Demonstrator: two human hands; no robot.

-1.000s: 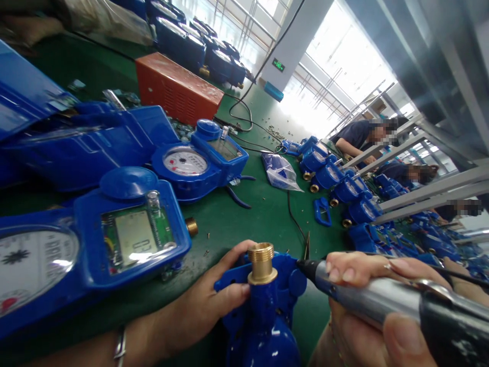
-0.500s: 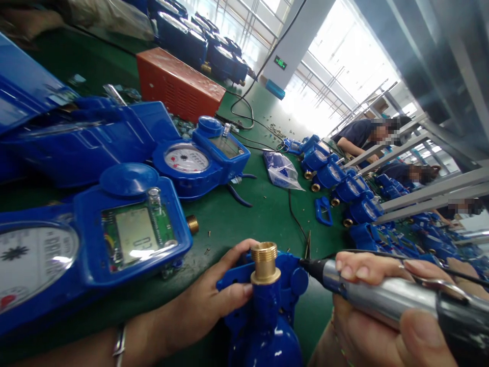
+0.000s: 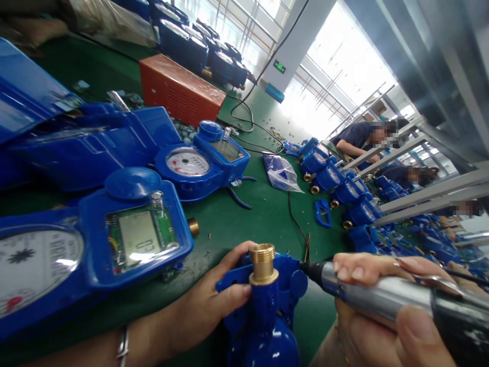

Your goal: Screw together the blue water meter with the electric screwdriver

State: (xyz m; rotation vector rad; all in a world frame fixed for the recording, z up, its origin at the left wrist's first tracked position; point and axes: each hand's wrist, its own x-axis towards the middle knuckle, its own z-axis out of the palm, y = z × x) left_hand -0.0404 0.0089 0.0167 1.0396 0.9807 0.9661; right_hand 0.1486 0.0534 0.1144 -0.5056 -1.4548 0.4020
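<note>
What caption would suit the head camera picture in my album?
Left hand holding a blue meter body with a brass end, right hand gripping a silver tool beside it.

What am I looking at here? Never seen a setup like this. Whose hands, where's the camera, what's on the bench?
There is no robot: these are a person's two bare hands, seen by a camera worn on their head, looking forward and down, so the scene appears tilted. The left hand grips a blue unit with a brass threaded end pointing up. The right hand holds a silver and black tool, its dark tip at the unit's edge; contact is hard to tell. On the green table lie a meter with a digital display, a smaller-looking meter behind it, an orange-red box and a clear bag. Other people are at the right.
</note>
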